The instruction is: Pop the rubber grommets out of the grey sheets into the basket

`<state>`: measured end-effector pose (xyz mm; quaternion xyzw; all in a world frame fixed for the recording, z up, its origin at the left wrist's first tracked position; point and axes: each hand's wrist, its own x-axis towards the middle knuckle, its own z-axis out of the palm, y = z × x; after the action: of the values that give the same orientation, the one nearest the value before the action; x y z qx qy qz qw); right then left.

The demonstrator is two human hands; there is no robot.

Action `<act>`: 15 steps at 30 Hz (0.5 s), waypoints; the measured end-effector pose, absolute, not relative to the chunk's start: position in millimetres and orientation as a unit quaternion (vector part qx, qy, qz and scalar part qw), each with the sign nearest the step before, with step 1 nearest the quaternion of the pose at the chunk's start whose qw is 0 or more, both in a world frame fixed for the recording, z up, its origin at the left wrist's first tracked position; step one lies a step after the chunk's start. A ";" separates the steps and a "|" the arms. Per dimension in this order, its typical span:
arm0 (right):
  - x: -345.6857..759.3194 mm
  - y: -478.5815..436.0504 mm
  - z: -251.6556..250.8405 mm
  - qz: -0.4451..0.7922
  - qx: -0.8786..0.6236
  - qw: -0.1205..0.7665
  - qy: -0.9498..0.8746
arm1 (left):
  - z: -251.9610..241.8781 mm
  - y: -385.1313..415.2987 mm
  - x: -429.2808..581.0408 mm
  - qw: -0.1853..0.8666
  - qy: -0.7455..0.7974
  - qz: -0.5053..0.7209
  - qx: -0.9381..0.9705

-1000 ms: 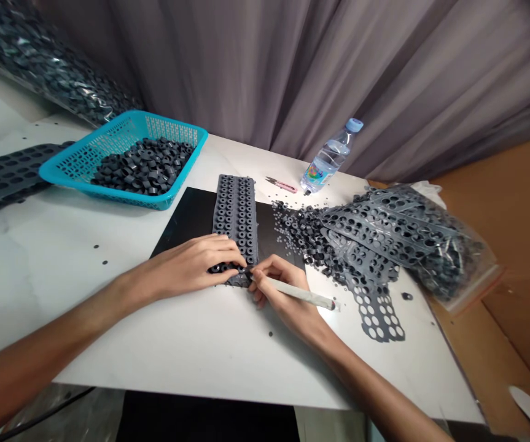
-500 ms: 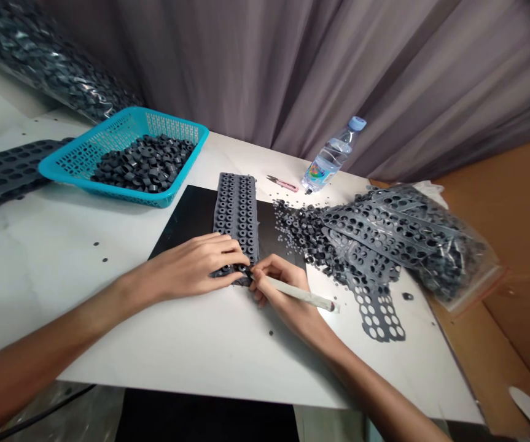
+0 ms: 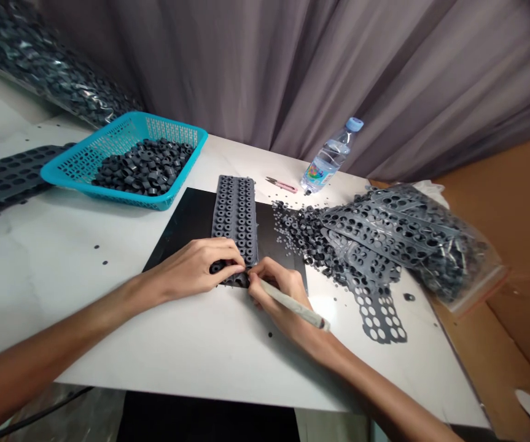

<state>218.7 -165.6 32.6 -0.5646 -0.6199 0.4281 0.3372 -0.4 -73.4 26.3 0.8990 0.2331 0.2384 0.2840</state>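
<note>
Along the near side of the white table (image 3: 177, 350), one small black disc (image 3: 270, 334) lies loose. Just past it, the right hand (image 3: 276, 288) pinches a pen-shaped tool (image 3: 295, 307) with a pale handle, working end at the near end of a dark gray studded strip (image 3: 233, 215) (tip hidden by the fingers). The left hand (image 3: 202, 264) curls over that same end, thumb and forefinger close together; cannot tell if they pinch a ring. Strip runs away from the hands, rows of ring-shaped studs facing up, across a black mat (image 3: 191, 215). Right of the mat: heap of loose black rings (image 3: 313, 236) against perforated gray sheets (image 3: 382, 320), clear zip bag (image 3: 470, 276) beside them. Farther left, a teal basket (image 3: 170, 199) of black rings. Beyond the strip, pink-handled snips (image 3: 282, 184) near a blue-capped water bottle (image 3: 327, 162). Very back: gray curtain (image 3: 246, 73).
</note>
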 end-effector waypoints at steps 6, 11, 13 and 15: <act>230.7 -152.0 31.4 0.503 -0.507 0.437 -0.546 | 32.8 -68.0 -5.9 0.300 0.228 0.193 0.906; 233.2 -148.1 26.9 0.549 -0.496 0.405 -0.537 | 32.5 -68.1 -4.8 0.301 0.216 0.189 0.909; 232.1 -149.2 24.2 0.555 -0.497 0.395 -0.538 | 31.7 -67.9 -4.3 0.300 0.215 0.193 0.909; 231.2 -149.9 22.2 0.555 -0.498 0.394 -0.537 | 31.2 -68.0 -4.1 0.296 0.215 0.195 0.910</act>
<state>231.2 -149.9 22.2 -0.4984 -0.5370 0.5548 0.3943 -4.1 -68.0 31.2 0.9098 0.2153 0.1954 0.2963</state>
